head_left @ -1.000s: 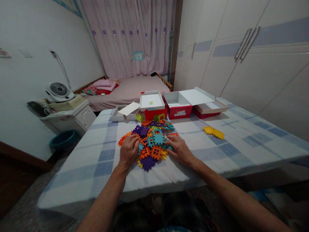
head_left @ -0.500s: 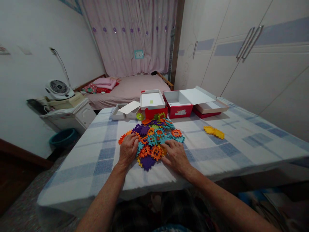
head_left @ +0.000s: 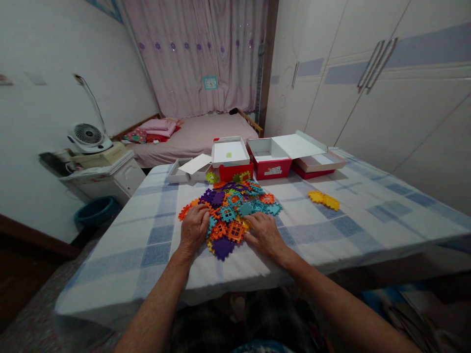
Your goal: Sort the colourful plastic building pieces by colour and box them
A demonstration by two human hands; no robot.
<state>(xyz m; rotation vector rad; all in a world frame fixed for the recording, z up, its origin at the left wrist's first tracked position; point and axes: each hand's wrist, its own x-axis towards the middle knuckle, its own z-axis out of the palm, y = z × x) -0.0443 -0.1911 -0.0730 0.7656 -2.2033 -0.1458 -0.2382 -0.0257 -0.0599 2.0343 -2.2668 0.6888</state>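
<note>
A heap of flat plastic interlocking tiles (head_left: 235, 206) in orange, purple, teal, yellow and green lies on the checked tablecloth (head_left: 154, 240). My left hand (head_left: 194, 226) rests palm down on the heap's left edge, fingers bent over some orange and teal tiles. My right hand (head_left: 262, 233) lies flat on the heap's near right side, fingers stretched toward an orange tile (head_left: 235, 230). A purple tile (head_left: 222, 247) sits between my hands at the front. Neither hand lifts a tile.
Two yellow tiles (head_left: 324, 199) lie apart at the right. Open red and white boxes (head_left: 270, 158) and a small white box (head_left: 184, 171) stand behind the heap. A fan (head_left: 88, 137) on a cabinet, a bed (head_left: 198, 132) and wardrobe doors (head_left: 368, 98) surround the table.
My right hand has slid leftward and nearer across the heap, uncovering orange and teal tiles on the right side. My left hand has barely moved.
</note>
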